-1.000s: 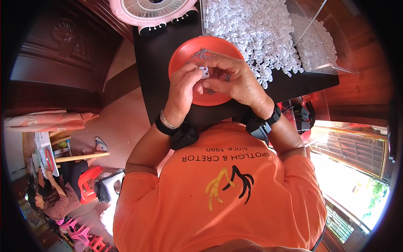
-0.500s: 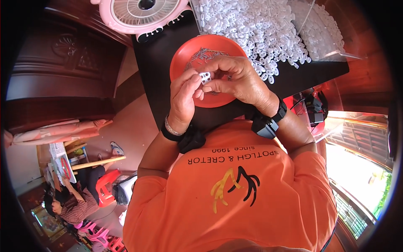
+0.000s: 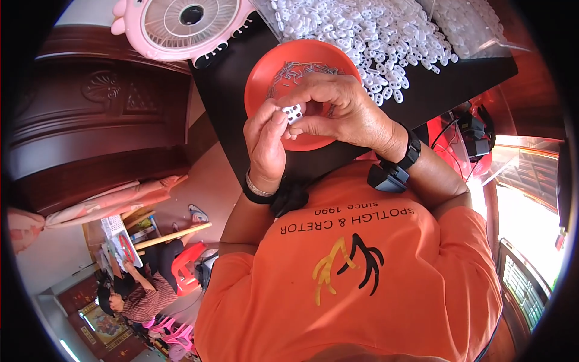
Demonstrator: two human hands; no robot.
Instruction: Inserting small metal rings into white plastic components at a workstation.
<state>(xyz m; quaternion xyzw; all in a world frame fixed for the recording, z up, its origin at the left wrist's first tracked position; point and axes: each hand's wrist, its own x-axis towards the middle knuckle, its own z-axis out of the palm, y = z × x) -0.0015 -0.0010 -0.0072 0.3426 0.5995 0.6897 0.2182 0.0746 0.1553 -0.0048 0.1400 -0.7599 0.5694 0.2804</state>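
Both hands meet above the near part of a round red bowl [image 3: 258,78], which holds many thin grey metal pins [image 3: 295,71]. Between them is a small white plastic piece with several dark holes [image 3: 293,113]. My left hand [image 3: 265,139] is closed on its left side, thumb and fingers pressed against it. The fingers of my right hand [image 3: 347,114] pinch the piece from the right, index finger above and thumb below. Fingers hide part of the piece, so I cannot tell whether a pin is in it.
A large heap of white two-holed oval pieces [image 3: 362,36] covers the far right of the black table [image 3: 226,96], beside a clear plastic bin [image 3: 470,30] of more. A pink fan [image 3: 192,27] stands at the far left. Another person [image 3: 145,289] sits lower left at a small table.
The whole view has shifted and turned slightly. Both hands keep their pinch on the white piece, with only small finger movement.
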